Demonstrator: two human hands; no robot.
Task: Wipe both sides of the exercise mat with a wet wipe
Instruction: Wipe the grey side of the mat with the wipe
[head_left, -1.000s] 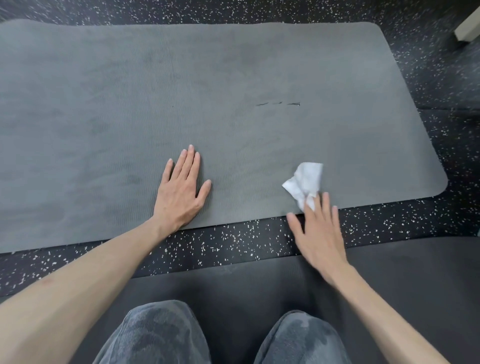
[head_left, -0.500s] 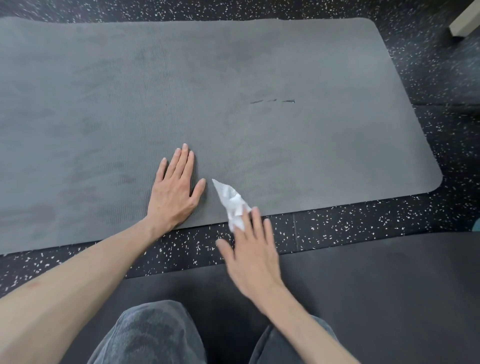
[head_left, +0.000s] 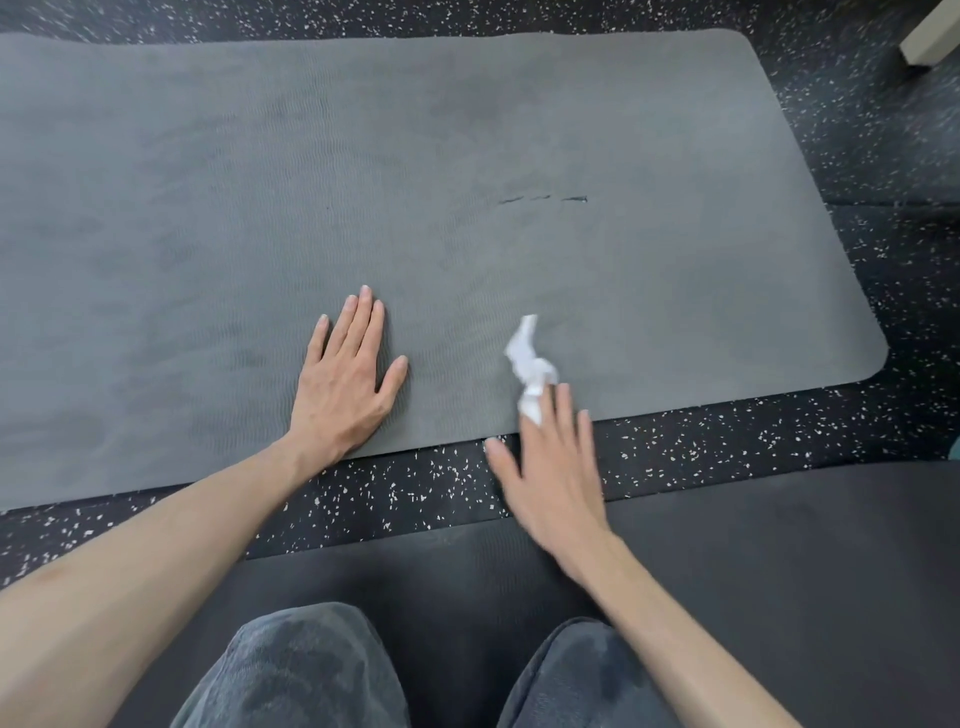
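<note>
Our left hand (head_left: 345, 374) lies flat and relaxed on the mat (head_left: 467, 156); our right hand (head_left: 550, 467), fingers straight, presses the wet wipe (head_left: 530, 364) at the mat's near edge.

Exercise mat (head_left: 467, 156): grey, rectangular, rounded corners at the right end; left end runs out of view. Lies flat, one face up, on the speckled floor (head_left: 675, 447). Surface finely ribbed, with faint darker patches across it, and three short dark dash-like marks in a row right of centre. Near long edge runs slightly uphill from lower left to right. Wet wipe (head_left: 527, 358): white, crumpled and twisted into a narrow elongated wad. Lies on the mat close to the near edge, right of centre, long axis pointing away. Its near end sits under the straight fingertips of the right hand (head_left: 556, 478); far end free. Hand slightly blurred.
</note>
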